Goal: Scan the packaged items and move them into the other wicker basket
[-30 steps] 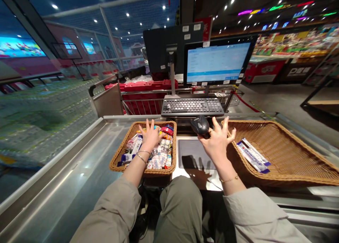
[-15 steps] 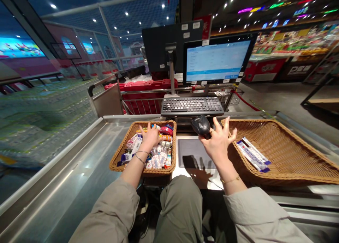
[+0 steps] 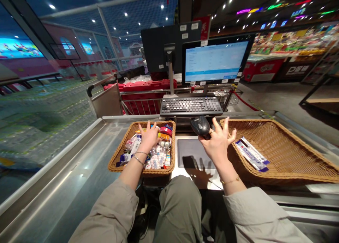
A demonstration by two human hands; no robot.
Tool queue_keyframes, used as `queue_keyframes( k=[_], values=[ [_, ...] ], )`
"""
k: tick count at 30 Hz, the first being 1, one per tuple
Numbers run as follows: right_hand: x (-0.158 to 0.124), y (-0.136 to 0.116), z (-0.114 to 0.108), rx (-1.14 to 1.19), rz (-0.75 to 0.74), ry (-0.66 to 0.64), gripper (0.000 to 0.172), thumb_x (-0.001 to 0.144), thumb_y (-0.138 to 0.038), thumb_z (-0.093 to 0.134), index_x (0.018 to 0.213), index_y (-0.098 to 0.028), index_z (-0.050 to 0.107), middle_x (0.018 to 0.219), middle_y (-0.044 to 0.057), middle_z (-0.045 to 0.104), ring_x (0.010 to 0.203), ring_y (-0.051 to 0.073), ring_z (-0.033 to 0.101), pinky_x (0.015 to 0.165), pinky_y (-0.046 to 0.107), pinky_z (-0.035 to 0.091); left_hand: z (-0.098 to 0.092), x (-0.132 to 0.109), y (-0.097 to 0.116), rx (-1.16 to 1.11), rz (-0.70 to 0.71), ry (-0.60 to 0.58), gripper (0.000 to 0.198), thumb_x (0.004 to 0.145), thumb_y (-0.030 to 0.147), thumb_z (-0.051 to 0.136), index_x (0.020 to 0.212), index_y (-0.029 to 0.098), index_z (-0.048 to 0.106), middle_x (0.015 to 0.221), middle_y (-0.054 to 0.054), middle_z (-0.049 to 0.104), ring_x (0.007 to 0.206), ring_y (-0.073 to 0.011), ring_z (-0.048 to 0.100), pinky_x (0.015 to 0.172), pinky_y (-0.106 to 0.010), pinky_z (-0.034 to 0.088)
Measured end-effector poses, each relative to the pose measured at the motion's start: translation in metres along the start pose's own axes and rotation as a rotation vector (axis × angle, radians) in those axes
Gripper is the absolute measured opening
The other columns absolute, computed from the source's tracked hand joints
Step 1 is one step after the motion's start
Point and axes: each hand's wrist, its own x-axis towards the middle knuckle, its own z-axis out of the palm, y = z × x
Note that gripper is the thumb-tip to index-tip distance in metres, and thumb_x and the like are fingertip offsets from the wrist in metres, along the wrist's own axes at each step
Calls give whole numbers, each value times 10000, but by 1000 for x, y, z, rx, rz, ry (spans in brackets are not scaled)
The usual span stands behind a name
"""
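My left hand (image 3: 149, 137) rests over the left wicker basket (image 3: 113, 161), fingers spread on the packets inside, none plainly gripped. Small clear jars of pale sweets (image 3: 158, 156), a red round pack (image 3: 166, 131) and purple-and-white packets lie around it. My right hand (image 3: 217, 144) has a black barcode scanner (image 3: 200, 125) at its thumb side. The thumb and a ringed finger close around its partly hidden handle, while the other fingers stick out. Beside that hand, the right wicker basket (image 3: 288, 144) holds purple-and-white wrapped packets (image 3: 252, 155).
A grey plate (image 3: 196, 152) sits in the counter between the baskets. Behind it stand a keyboard (image 3: 191, 105), a lit monitor (image 3: 215, 61) and a second screen seen from behind (image 3: 159, 52). A metal cart (image 3: 139, 105) is beyond the counter's far edge.
The whole view has shifted very slightly. Both hands and the scanner keep nearly the same places, with the left fingers moving only a little over the packets.
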Motion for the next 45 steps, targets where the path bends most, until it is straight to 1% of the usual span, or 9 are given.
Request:
queue_keyframes(
  k=[4, 7, 12, 18, 24, 29, 34, 40, 45],
  values=[
    [0, -1, -1, 5, 10, -11, 252, 794, -348, 614, 955, -218, 757, 1532, 119, 536, 1567, 390, 160, 1158, 759, 103, 0, 0, -5, -19, -24, -12, 319, 857, 338, 716, 1174, 307, 705, 1621, -66, 445, 1561, -425, 203, 1137, -841, 17],
    [1, -1, -3, 8, 12, -22, 249, 793, -336, 616, 962, -217, 754, 1537, 121, 529, 1568, 395, 158, 1156, 766, 105, 1, 1, -9, -52, -60, -67, 361, 886, 450, 679, 1226, 330, 697, 1622, -74, 440, 1553, -432, 221, 1125, -850, 38],
    [1, 0, -3, -5, 10, -14, 240, 792, -336, 630, 957, -214, 756, 1532, 117, 538, 1563, 403, 179, 1160, 761, 117, 0, 2, -11, -63, -87, -67, 548, 935, 664, 505, 1337, 326, 666, 1633, -103, 416, 1551, -452, 207, 1124, -847, 41],
    [0, 2, -1, -9, -5, 4, 233, 800, -340, 624, 945, -212, 755, 1525, 114, 545, 1556, 404, 193, 1160, 759, 117, 2, 7, -5, -28, -96, -134, 605, 930, 740, 428, 1165, 304, 775, 1638, -92, 409, 1545, -491, 184, 1118, -851, 42],
    [0, 3, -3, -6, -9, 16, 230, 811, -342, 626, 946, -213, 760, 1525, 117, 544, 1553, 407, 199, 1157, 765, 117, 3, 7, 1, -20, -46, -134, 424, 872, 649, 628, 1005, 287, 803, 1598, -76, 477, 1539, -499, 199, 1108, -863, 34],
    [0, 4, -5, -4, -12, 19, 226, 797, -332, 644, 945, -208, 763, 1523, 121, 547, 1552, 414, 207, 1155, 769, 127, -11, -1, -1, 23, 18, -13, 285, 807, 435, 783, 1036, 265, 782, 1587, -103, 486, 1545, -480, 202, 1105, -872, -2],
    [0, 4, -5, 10, -16, 39, 224, 785, -325, 652, 943, -211, 762, 1507, 126, 563, 1554, 410, 206, 1150, 775, 137, -28, -9, -6, 45, 89, 210, 223, 815, 257, 761, 1038, 264, 769, 1598, -70, 474, 1574, -432, 137, 1137, -831, -92],
    [0, 2, -7, 15, -34, 57, 209, 791, -323, 652, 933, -215, 759, 1501, 122, 570, 1555, 411, 210, 1150, 778, 142, -46, -13, -9, -19, 135, 359, 222, 836, 223, 741, 1046, 287, 765, 1624, -23, 429, 1587, -404, 94, 1138, -803, -163],
    [0, -1, -10, 8, -74, 84, 208, 804, -358, 655, 925, -227, 762, 1506, 106, 568, 1564, 400, 193, 1164, 761, 125, -57, -7, 0, -121, 84, 476, 299, 822, 241, 770, 1103, 344, 764, 1646, 11, 379, 1594, -383, 54, 1132, -773, -213]
  ],
)
